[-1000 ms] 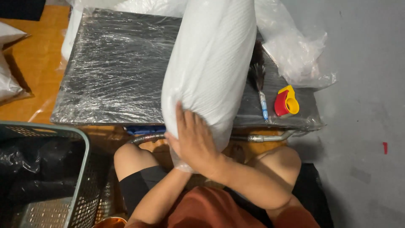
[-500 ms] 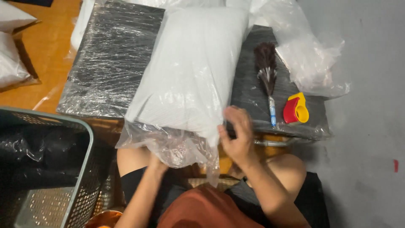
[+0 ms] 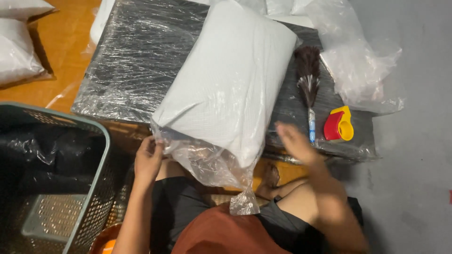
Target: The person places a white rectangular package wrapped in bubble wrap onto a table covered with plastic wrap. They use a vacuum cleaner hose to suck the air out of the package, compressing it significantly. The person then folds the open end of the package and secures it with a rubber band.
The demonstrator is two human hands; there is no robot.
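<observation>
A white pillow (image 3: 230,84) in a clear plastic bag (image 3: 207,164) lies slanted across a low table wrapped in plastic film (image 3: 136,61). The bag's loose open end hangs over the table's near edge above my lap. My left hand (image 3: 148,160) pinches the bag's left corner at that edge. To the right of the pillow, my right hand (image 3: 292,141) is blurred, its fingers apart and holding nothing. A feather duster (image 3: 308,80) and a red and yellow tape dispenser (image 3: 338,124) lie on the table just beyond it.
A grey plastic basket (image 3: 70,188) with dark bagged items stands at my left. Loose clear plastic bags (image 3: 358,61) lie at the table's right end. More bagged white pillows (image 3: 19,51) rest on the orange floor at far left. Grey floor stretches to the right.
The pillow went from standing on end to lying flat on the table. My left hand took the bag's corner, and my right hand left the bag and moved right toward the duster.
</observation>
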